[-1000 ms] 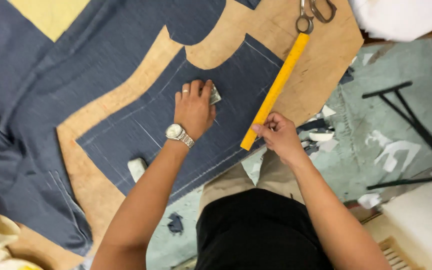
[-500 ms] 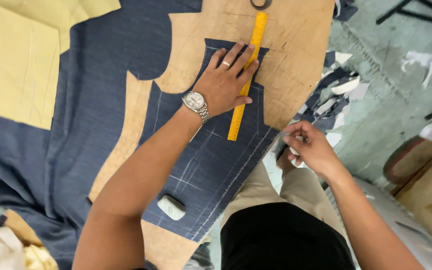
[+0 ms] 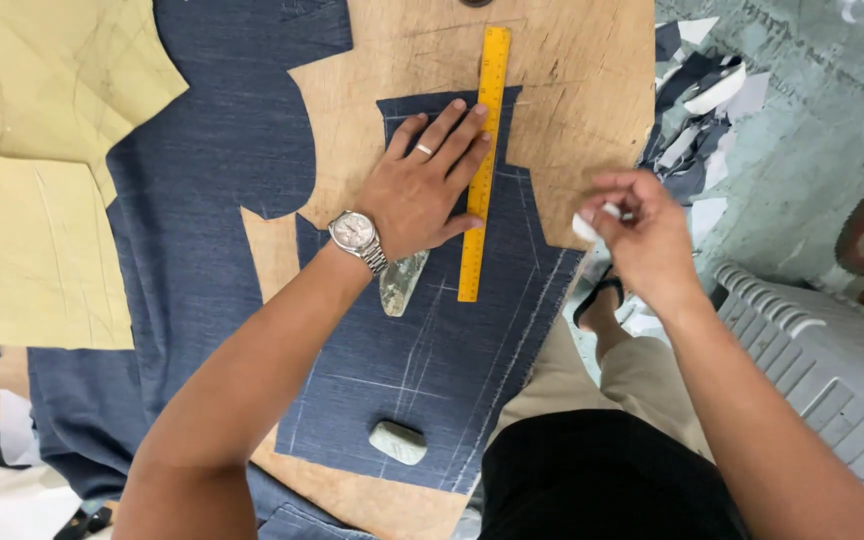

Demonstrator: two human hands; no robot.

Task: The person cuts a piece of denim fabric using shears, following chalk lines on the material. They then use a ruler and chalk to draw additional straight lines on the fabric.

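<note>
Marking step: left hand [image 3: 422,195] flat, grasping nothing, pins yellow ruler [image 3: 482,160] on blue cloth piece [image 3: 432,350]; right hand [image 3: 642,235] pinches white chalk [image 3: 587,225] just off the ruler's edge; next likely needs chalk brought against that edge.

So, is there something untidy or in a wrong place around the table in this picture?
Mostly the floor: fabric scraps in blue and white lie scattered beside the wooden table. On the table things look orderly: the left hand presses the yellow ruler flat on the blue fabric piece, and the right hand holds a small white chalk.
</note>
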